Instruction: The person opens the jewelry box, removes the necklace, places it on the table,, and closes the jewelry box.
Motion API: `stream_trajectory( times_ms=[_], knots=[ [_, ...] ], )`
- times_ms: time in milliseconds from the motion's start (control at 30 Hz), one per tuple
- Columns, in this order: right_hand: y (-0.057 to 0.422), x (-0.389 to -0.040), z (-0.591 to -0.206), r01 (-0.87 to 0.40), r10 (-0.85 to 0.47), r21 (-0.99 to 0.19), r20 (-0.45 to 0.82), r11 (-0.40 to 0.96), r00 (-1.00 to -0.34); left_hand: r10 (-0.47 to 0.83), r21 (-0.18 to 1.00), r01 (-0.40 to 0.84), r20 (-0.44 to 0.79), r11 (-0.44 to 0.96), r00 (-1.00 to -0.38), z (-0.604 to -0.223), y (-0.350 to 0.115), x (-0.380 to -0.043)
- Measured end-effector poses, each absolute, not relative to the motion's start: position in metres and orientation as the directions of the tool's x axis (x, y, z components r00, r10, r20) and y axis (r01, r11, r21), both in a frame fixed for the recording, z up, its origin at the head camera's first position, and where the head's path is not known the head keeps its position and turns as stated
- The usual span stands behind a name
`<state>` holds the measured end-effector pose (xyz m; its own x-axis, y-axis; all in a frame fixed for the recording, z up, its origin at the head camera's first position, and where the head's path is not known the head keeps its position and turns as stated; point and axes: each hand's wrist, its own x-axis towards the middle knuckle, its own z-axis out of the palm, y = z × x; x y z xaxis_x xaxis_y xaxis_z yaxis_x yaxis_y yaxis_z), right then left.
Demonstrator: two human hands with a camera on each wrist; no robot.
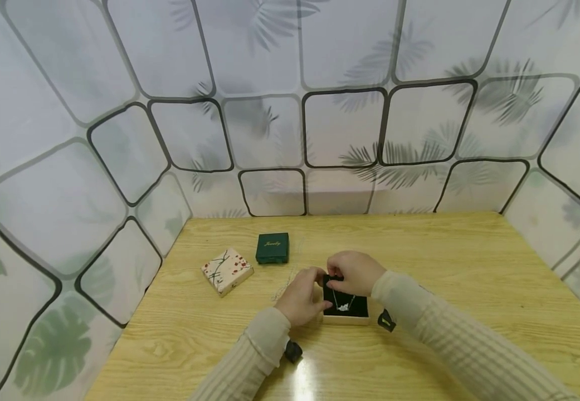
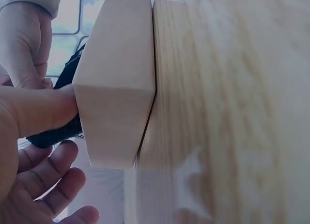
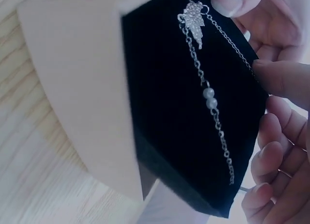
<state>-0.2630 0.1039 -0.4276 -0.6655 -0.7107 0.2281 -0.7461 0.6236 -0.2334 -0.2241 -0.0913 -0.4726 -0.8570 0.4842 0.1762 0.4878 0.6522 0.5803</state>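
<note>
In the head view a small pale jewelry box (image 1: 346,320) stands on the wooden table, with a black padded insert (image 1: 360,311) inside. A silver necklace lies on the insert; its sparkling pendant (image 3: 194,20) and two small pearls show in the right wrist view. My left hand (image 1: 300,298) holds the box's left side, thumb at the rim. With thumb and fingers my right hand (image 1: 355,273) pinches the insert's far edge, where the chain runs over. The insert (image 2: 53,136) sits tilted, partly raised above the box wall (image 2: 116,44). What lies under it is hidden.
A dark green box (image 1: 272,248) with gold lettering stands further back on the left. Beside it is a cream box-shaped piece (image 1: 227,271) with red blossoms. A patterned curtain (image 1: 345,128) hangs along the table's back and sides.
</note>
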Motion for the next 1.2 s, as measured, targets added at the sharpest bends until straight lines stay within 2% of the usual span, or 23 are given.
stream_trajectory(
  times_ms=[467, 800, 1200],
  knots=[
    [0.102, -0.253, -0.425, -0.738, -0.688, -0.15, 0.281, 0.658, -0.67, 0.45, 0.669, 0.496, 0.261, 0.553, -0.854, -0.475, -0.09, -0.225],
    [0.102, -0.247, -0.421, -0.724, -0.654, -0.183, 0.325, 0.665, -0.683, 0.461, 0.787, 0.498, 0.313, 0.364, -0.83, -0.474, -0.089, -0.227],
    [0.099, -0.243, -0.419, -0.695, -0.622, -0.251, 0.313, 0.674, -0.717, 0.446, 0.852, 0.448, 0.301, 0.271, -0.843, -0.469, -0.087, -0.227]
  ],
)
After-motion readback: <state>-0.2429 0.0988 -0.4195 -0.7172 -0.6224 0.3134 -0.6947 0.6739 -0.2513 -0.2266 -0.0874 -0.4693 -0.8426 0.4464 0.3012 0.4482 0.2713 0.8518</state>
